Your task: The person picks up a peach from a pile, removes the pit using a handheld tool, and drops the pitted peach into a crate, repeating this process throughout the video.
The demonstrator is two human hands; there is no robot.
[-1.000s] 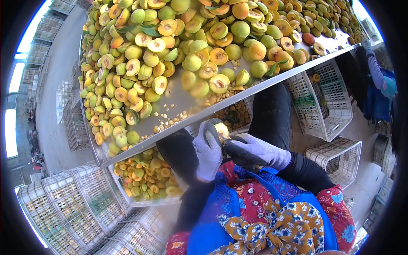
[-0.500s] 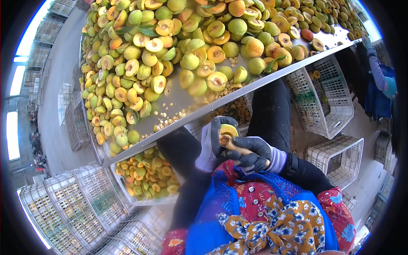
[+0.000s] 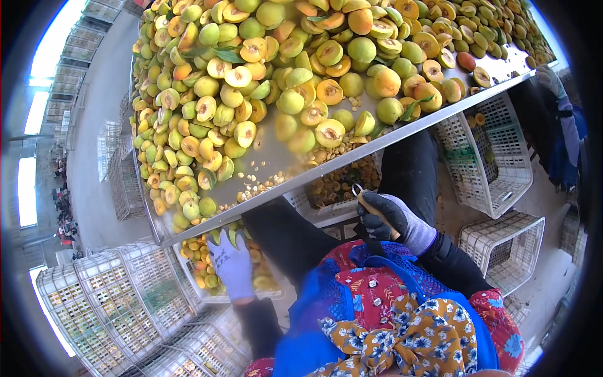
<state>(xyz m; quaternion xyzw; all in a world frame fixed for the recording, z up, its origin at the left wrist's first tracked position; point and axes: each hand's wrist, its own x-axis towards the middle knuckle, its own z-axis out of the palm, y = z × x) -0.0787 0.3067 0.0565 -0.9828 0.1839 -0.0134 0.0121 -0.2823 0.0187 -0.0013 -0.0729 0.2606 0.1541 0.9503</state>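
Note:
My left hand [image 3: 232, 267], in a lilac glove with dark fingertips, is over a crate [image 3: 270, 294] of halved apricots at the left below the table. A green apricot half [image 3: 233, 238] shows between its curled fingers. My right hand [image 3: 392, 220], in a grey and black glove, is closed around the wooden handle of a pitting tool [image 3: 383, 209] above my lap. The tool's small metal loop points up and left. In front of me, a metal table [image 3: 264, 147] bears a heap of whole and halved apricots [image 3: 207, 107], with loose pits [image 3: 260, 182] near its edge.
White plastic crates stand at the left [image 3: 119, 295] and right [image 3: 483, 157]. Another crate of cut fruit [image 3: 342, 185] sits under the table between my legs. The table's metal rim [image 3: 352, 157] runs diagonally before me. Another person's gloved hand [image 3: 550, 81] is at the far right.
My left hand has moved from my lap, away from my right hand, down-left to the crate with the fruit. My right hand still grips the tool, its loop now in sight.

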